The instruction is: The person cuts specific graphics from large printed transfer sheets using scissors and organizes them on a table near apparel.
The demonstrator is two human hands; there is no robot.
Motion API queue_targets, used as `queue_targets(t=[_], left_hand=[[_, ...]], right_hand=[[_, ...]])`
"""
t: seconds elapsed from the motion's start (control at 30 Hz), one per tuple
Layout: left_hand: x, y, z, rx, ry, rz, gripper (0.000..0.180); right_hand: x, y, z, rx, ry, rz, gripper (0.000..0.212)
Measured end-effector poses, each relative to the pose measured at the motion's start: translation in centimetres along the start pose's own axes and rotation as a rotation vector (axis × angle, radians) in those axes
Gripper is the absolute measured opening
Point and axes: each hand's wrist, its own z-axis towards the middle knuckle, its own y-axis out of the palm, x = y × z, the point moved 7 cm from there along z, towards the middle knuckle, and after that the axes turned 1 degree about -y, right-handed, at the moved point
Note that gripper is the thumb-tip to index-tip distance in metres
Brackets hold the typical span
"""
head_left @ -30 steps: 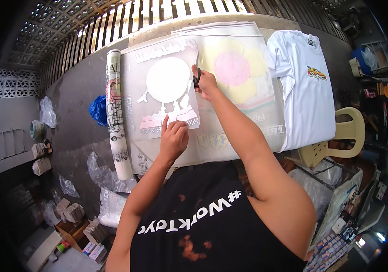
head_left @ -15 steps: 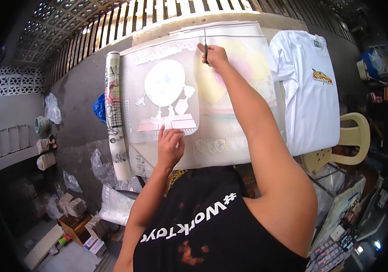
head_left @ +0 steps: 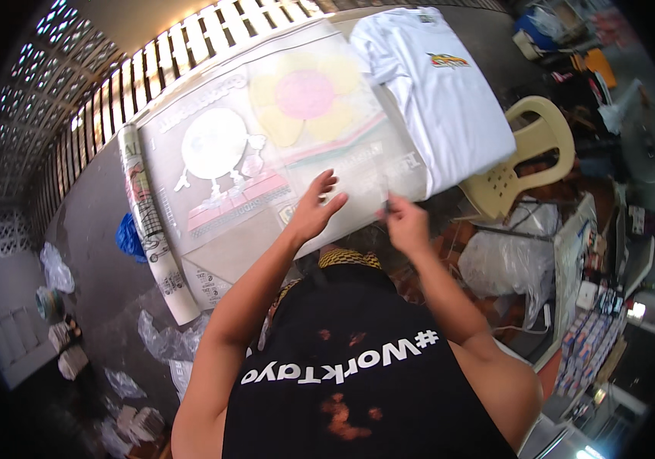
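A wide translucent printed sheet (head_left: 343, 180) covers the tabletop. On it are a white round cartoon figure (head_left: 215, 145) and a pale yellow flower with a pink middle (head_left: 302, 96). My left hand (head_left: 318, 208) is over the sheet's near part, fingers apart, holding nothing; whether it touches the sheet is hard to tell. At the sheet's near right edge, my right hand (head_left: 408, 226) is closed on a slim dark tool with a thin tip (head_left: 387, 205). Motion smears that hand and the tool, so its exact kind is unclear.
Along the table's left side lies a roll of printed film (head_left: 151, 229). A folded white T-shirt (head_left: 438, 99) with a small car print is at the right, beside a beige plastic chair (head_left: 530, 157). Clear plastic bags (head_left: 507, 264) and a blue bag (head_left: 129, 237) lie around.
My right hand has come back from the sheet's far edge to its near right edge, still gripping the tool. My left hand has moved right and spread its fingers. The whole view has shifted.
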Motion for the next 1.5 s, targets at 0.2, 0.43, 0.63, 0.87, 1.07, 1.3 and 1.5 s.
queue_targets(t=[0.2, 0.43, 0.63, 0.87, 1.07, 1.3, 1.5], left_hand=[[-3.2, 8.4, 0.0, -0.034, -0.419, -0.283, 0.022], [-3.9, 0.3, -1.6, 0.055, -0.460, -0.079, 0.024], [-2.3, 1.0, -0.9, 0.321, -0.056, 0.665, 0.041], [-1.6, 9.5, -3.7, 0.246, -0.239, 1.127, 0.100], [-2.1, 9.8, -3.5, -0.001, -0.262, 1.267, 0.099], [-1.6, 7.3, -2.5, -0.033, 0.002, 1.139, 0.047], [-1.8, 3.6, -2.3, 0.007, -0.078, 0.974, 0.028]], right_hand=[[-3.3, 2.7, -4.7, -0.212, -0.113, -0.211, 0.022], [7.2, -5.2, -0.2, -0.033, 0.276, -0.149, 0.022], [6.1, -5.1, 8.8, 0.195, -0.267, -0.477, 0.054], [6.1, -2.7, 12.8, -0.146, 0.075, -0.632, 0.073], [8.2, -2.8, 18.3, -0.255, 0.377, -0.432, 0.080], [13.9, -2.4, 19.9, -0.537, 0.537, -0.166, 0.074], [10.3, -3.4, 16.4, -0.540, 0.821, 0.333, 0.071]])
